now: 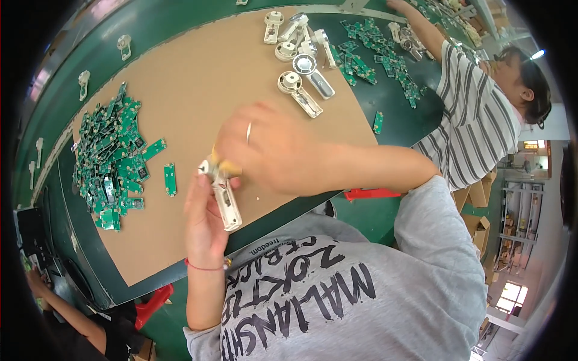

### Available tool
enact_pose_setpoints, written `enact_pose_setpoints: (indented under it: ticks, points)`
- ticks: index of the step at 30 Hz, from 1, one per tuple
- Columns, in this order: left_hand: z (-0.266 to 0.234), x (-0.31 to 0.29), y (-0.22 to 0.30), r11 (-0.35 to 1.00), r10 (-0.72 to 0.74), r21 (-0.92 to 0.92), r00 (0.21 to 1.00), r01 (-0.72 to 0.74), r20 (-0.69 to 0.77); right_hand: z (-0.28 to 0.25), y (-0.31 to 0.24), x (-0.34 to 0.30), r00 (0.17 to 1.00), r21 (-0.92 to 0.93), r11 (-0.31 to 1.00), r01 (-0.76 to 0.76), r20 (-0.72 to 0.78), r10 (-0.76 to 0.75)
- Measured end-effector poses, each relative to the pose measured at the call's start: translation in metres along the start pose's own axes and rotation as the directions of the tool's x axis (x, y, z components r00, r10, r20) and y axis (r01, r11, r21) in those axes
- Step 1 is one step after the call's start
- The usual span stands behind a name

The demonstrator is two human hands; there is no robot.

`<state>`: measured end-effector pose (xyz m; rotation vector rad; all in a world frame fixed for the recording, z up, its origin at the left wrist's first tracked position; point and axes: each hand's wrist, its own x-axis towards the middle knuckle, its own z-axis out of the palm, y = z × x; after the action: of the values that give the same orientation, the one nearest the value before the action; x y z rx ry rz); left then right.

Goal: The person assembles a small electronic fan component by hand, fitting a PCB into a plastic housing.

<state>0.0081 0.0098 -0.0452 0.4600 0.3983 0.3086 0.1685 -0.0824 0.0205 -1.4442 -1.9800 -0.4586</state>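
Observation:
My left hand [203,222] grips a white handheld fan housing [223,195], long and narrow, its round head end pointing up. My right hand [265,150], with a ring on one finger, closes over the head end and holds a small yellow part [230,170] there. Both hands hover over a brown cardboard sheet [198,78] on a green table. A heap of green circuit boards [111,159] lies to the left, with a single loose board [170,179] beside my left hand.
Several finished white fan housings [304,72] lie at the far end of the cardboard, with more green boards [373,51] beyond. A person in a striped shirt [475,120] works on the right. Another person's arm [66,313] shows lower left. Red tools [370,194] sit at the table edge.

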Motion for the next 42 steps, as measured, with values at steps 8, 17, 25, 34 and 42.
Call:
enact_pose_setpoints:
  ticks: [8,17,25,34,42]
  points:
    - [0.027,0.007,0.003,0.623,0.532,0.558,0.820,-0.548,0.211,-0.016,0.010,-0.007,0.413,0.420,-0.088,-0.903,0.906,0.086]
    - [0.033,0.003,-0.001,0.617,0.549,0.598,0.824,-0.511,0.138,0.011,-0.025,-0.022,0.545,0.686,0.036,-0.726,0.544,0.638]
    - [0.034,0.002,0.003,0.644,0.524,0.623,0.850,-0.445,0.065,0.017,-0.025,-0.024,0.727,0.541,0.510,-0.668,0.329,0.603]
    - [0.041,0.005,0.002,0.665,0.535,0.596,0.844,-0.450,0.041,0.023,-0.031,-0.019,0.568,0.467,0.414,-0.782,0.261,0.780]
    - [0.036,0.026,0.000,0.517,0.672,0.638,0.732,-0.571,0.111,0.029,-0.006,-0.004,0.491,0.545,0.025,-0.838,0.734,0.470]
